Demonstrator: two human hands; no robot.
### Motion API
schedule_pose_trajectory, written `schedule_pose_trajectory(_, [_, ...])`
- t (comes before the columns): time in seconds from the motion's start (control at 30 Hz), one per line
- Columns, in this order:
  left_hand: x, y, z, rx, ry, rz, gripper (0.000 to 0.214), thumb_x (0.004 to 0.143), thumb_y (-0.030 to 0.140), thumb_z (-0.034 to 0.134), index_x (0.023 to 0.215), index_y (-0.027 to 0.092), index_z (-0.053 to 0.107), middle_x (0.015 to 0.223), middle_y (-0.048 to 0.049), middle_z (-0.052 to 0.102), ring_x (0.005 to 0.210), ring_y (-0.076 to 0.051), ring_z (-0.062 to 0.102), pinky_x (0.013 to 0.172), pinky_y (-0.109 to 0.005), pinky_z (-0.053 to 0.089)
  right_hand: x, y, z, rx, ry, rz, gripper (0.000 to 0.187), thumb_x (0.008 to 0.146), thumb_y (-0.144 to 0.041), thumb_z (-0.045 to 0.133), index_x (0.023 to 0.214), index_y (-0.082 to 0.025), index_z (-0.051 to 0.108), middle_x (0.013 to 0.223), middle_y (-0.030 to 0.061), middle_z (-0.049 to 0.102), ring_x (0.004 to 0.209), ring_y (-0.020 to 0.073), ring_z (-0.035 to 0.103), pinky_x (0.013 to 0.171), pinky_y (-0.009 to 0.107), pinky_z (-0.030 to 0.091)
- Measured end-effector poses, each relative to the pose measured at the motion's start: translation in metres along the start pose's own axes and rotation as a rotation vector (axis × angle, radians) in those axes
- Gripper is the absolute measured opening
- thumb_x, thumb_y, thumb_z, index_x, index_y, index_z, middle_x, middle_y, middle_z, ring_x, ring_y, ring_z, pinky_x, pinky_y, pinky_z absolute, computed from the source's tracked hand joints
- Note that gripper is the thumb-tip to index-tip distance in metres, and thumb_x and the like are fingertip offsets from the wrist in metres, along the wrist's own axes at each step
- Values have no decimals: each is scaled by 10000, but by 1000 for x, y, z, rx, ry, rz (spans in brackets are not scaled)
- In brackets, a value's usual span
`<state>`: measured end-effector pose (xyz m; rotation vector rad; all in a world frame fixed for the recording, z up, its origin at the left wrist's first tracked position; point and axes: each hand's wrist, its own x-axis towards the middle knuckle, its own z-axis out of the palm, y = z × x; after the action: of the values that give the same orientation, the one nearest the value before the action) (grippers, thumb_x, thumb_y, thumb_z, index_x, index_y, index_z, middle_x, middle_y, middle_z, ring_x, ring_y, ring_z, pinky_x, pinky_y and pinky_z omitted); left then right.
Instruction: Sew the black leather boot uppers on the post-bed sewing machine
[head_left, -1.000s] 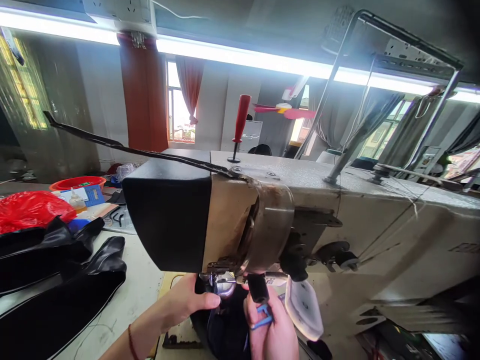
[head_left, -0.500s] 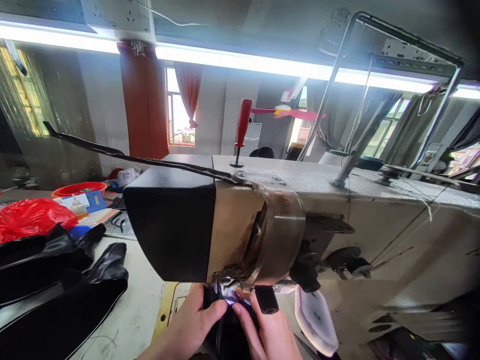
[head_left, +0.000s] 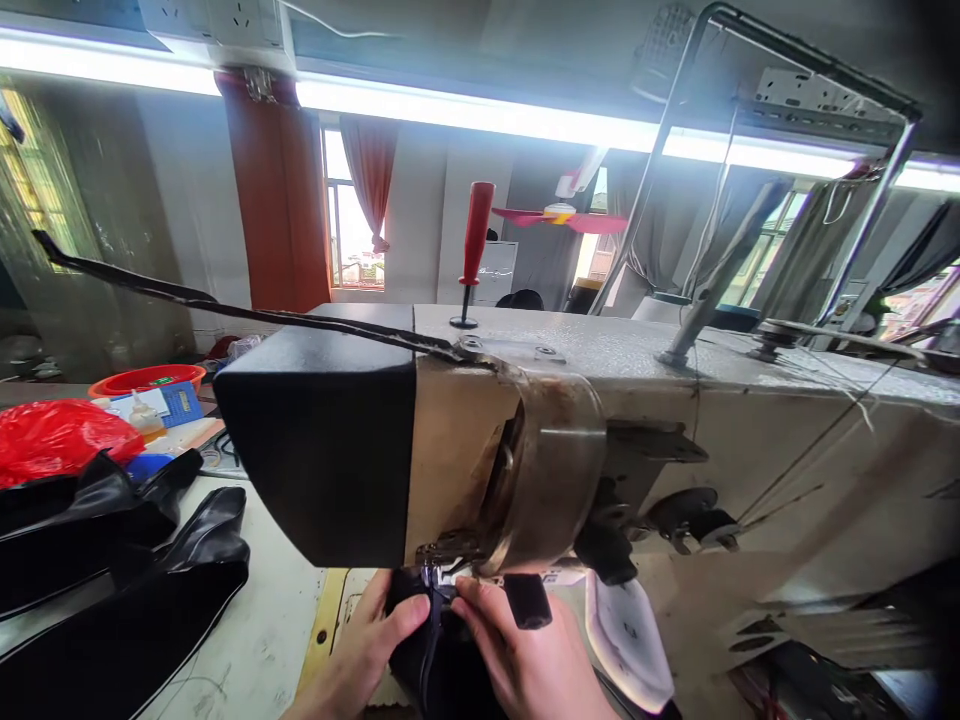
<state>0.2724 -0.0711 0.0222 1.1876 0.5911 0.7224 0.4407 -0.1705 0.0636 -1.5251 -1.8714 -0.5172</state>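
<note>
Under the head of a sewing machine (head_left: 645, 350), a black leather-like piece (head_left: 457, 670) lies at the lit needle area (head_left: 429, 578). My left hand (head_left: 367, 635) grips its left side, thumb on top, the other fingers partly hidden by the piece and the machine head. From the right, my right hand (head_left: 517, 640) pinches the piece close to the needle, fingertips bunched together. A dark lever-like part (head_left: 528, 600) covers some of that hand. A narrow strip or fold runs down the piece between both hands.
Left on the table lie several black leather-like pieces (head_left: 142, 590). Behind them are a red plastic bag (head_left: 64, 440), a red basin (head_left: 146, 379) and a small bottle (head_left: 146, 415). A red-handled screwdriver (head_left: 477, 235) stands on the machine, and a white tray (head_left: 630, 640) sits at right.
The view has shifted slightly, so the machine sits a little further left. My thumbs have moved apart, and my right fingertips are now drawn together nearer the needle.
</note>
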Motion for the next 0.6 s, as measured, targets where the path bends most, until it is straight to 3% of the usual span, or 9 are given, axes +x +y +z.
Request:
schedule_pose_trajectory(0.27, [-3, 9, 24, 200, 116, 89, 465, 809, 568, 662, 1078, 190, 689, 1160, -104, 729, 1212, -351, 594, 1061, -438, 457, 4, 0, -3, -51, -1, -42, 179, 972, -280, 545, 961, -222, 715, 733, 11, 733, 563, 149, 671, 508, 248, 453])
schedule_pose_trajectory(0.47, [2, 1, 15, 195, 86, 80, 458, 807, 577, 666, 1049, 190, 698, 1160, -96, 727, 1182, -346, 606, 1040, -429, 465, 2, 2, 0, -95, -34, -47, 177, 952, -275, 565, 951, -218, 732, 760, 21, 754, 556, 163, 667, 502, 266, 452])
schedule_pose_trajectory(0.6, [8, -3, 6, 198, -6, 39, 533, 798, 614, 665, 1115, 185, 670, 1221, -118, 698, 1195, -346, 592, 1078, -459, 431, 3, 2, 2, -121, 1, -23, 165, 924, -282, 597, 928, -248, 759, 733, 21, 752, 524, 169, 636, 486, 276, 445])
